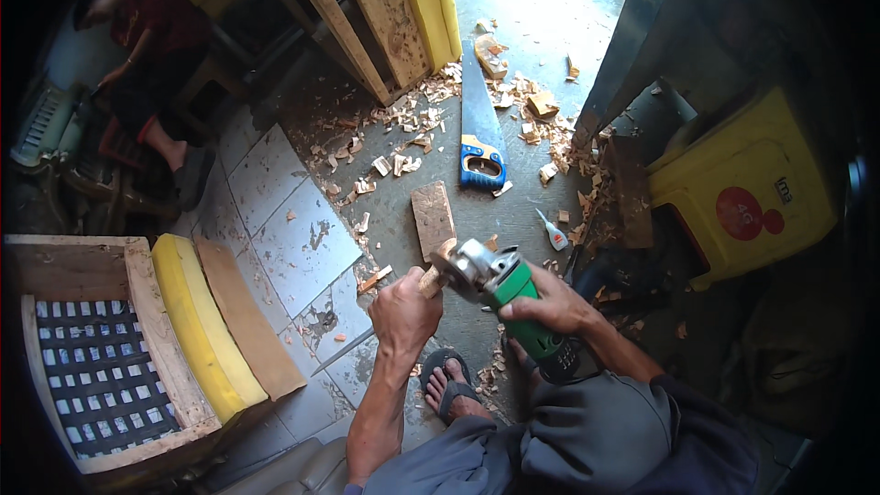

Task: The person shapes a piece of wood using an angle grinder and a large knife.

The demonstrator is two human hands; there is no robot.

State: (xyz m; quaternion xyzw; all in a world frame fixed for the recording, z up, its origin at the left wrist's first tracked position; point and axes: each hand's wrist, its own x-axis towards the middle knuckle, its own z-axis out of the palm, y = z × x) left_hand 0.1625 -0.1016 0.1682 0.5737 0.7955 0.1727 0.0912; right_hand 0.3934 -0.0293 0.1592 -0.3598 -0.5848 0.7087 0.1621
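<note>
My left hand (403, 313) is closed around a small piece of wood (430, 281), whose upper end sticks out beside the thumb. A green angle grinder (516, 286) is gripped in my right hand (557, 302), its body slanting down toward my knee. Its round disc (456, 275) is up against the wood piece or just beside it; exact contact is hard to make out. Just beyond the disc, a rectangular wood block (432, 216) lies on the floor. Farther off is a handsaw (482, 133) with a blue and yellow handle, its blade pointing away.
Wood chips (403, 151) litter the floor. A small white bottle (554, 233) lies right of the block. At the right stands a yellow plastic stool (747, 192). At the left is a wooden frame with woven straps (105, 362). Another person (151, 37) sits at the far left.
</note>
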